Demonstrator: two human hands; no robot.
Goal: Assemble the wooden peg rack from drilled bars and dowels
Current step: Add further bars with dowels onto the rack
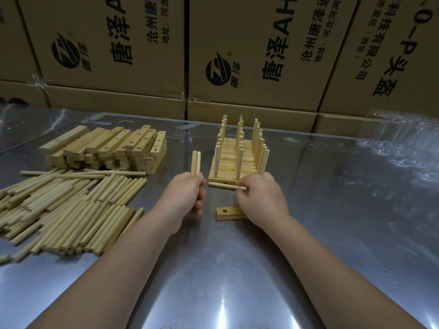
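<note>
Though pale and plain, peg rack (226,162) with three rows of upright dowels (240,166).

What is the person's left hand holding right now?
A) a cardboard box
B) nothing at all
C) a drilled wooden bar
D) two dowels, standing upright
D: the left hand grips two dowels that stick up side by side above the fist, while the right hand pinches a single dowel lying level.
</note>
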